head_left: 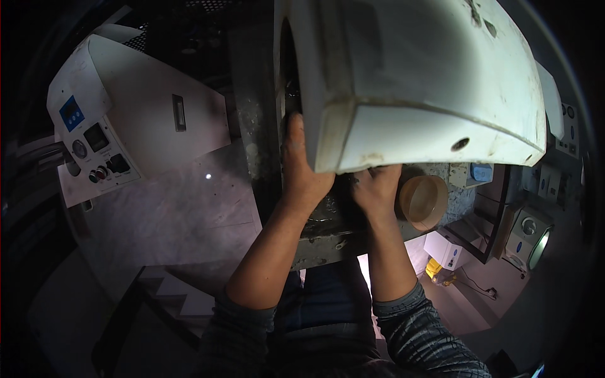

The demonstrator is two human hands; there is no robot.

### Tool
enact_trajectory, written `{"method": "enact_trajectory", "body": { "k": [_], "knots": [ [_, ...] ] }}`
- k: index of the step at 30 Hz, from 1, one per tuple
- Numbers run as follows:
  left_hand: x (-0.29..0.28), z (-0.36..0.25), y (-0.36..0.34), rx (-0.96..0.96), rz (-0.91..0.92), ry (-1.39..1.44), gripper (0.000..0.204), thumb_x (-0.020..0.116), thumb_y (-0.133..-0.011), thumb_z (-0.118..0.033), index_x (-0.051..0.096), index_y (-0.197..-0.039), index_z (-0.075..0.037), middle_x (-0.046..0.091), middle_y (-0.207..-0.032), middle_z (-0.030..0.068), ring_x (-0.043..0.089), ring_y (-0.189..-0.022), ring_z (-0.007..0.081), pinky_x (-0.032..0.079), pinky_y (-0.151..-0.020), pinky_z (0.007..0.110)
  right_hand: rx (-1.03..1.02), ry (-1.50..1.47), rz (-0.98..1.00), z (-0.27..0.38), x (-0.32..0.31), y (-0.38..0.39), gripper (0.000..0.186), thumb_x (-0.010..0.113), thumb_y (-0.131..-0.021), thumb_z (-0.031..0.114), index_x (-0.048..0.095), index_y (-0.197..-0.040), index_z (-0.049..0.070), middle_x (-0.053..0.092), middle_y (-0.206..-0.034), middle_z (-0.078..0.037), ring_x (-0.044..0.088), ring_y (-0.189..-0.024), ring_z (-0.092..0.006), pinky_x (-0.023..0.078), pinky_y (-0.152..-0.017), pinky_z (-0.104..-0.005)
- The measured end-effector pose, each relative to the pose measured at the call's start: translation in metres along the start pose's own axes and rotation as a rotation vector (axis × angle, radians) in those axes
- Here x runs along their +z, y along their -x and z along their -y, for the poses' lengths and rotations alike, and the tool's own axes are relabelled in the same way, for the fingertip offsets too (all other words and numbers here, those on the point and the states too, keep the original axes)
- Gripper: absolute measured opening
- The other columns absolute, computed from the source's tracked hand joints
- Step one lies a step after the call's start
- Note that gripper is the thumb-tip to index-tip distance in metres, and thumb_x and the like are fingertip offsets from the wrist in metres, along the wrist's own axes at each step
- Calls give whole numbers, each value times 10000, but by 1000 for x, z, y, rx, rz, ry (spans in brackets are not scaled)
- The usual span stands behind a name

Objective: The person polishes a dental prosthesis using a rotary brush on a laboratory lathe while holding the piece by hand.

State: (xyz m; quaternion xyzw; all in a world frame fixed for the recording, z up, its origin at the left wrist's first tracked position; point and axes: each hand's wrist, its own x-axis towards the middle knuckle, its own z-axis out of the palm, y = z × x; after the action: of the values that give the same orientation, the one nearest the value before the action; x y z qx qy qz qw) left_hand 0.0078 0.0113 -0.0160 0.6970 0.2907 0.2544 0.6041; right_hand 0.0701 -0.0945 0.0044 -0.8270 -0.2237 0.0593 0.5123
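A large white machine housing (416, 120) with dirty edges hangs over the work area and hides much of both hands. My left hand (305, 170) reaches in at its left edge. One digit points up along the dark opening there; the other fingers are hidden behind the housing. Just under the lower edge is my right hand (377, 188), its fingers curled in. Whatever it grips is out of sight. Beneath my hands lies a dark, wet-looking tray (328, 217). Close to the right hand's outer side stands a round translucent amber bowl (423, 201).
At left stands a white cabinet (164, 107) with a control panel and knobs. Right of the bowl are a small blue block (481, 172) and a dark metal frame (495, 230). A white lamp-like unit (528, 238) and a yellow item (439, 272) lie lower right.
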Motion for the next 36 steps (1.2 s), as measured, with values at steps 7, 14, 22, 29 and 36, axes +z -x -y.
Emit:
{"method": "enact_trajectory", "body": {
  "k": [7, 14, 22, 29, 36],
  "knots": [
    [-2, -7, -6, -55, 28, -65, 298, 537, -801, 91, 593, -1093, 87, 642, -1102, 225, 605, -1074, 339, 429, -961, 397, 40, 16, 6, 1, 2, -1, 89, 640, -779, 9, 676, -814, -64, 669, -669, -145, 614, -607, -134, 485, -616, -297],
    [0, -4, -6, -65, 3, -48, 271, 522, -794, 93, 611, -1050, 80, 654, -1051, 232, 617, -1053, 323, 450, -929, 383, 126, -53, 27, -5, 3, 2, 105, 639, -782, 10, 671, -850, -63, 669, -691, -137, 600, -662, -97, 478, -633, -282],
    [1, -8, -1, -15, -24, 21, 301, 486, -767, 95, 612, -1039, 72, 638, -1057, 247, 602, -1053, 373, 443, -943, 406, 19, 37, -40, 0, 3, 5, 86, 656, -753, -2, 663, -801, -73, 663, -694, -167, 630, -633, -147, 487, -630, -298],
    [-7, -7, -4, -34, 36, -4, 297, 493, -759, 83, 622, -1027, 68, 645, -1033, 239, 608, -1014, 389, 452, -927, 413, -53, 29, -46, 11, 2, 3, 87, 653, -743, -14, 666, -805, -73, 651, -671, -184, 648, -630, -164, 487, -624, -297],
    [-5, -7, -7, 79, 13, -100, 294, 498, -765, 80, 629, -1027, 59, 646, -1014, 247, 609, -1005, 406, 461, -909, 418, 32, 71, -9, 8, 2, 4, 82, 656, -750, -10, 669, -808, -66, 659, -667, -162, 630, -601, -158, 485, -611, -299]
  ]
}}
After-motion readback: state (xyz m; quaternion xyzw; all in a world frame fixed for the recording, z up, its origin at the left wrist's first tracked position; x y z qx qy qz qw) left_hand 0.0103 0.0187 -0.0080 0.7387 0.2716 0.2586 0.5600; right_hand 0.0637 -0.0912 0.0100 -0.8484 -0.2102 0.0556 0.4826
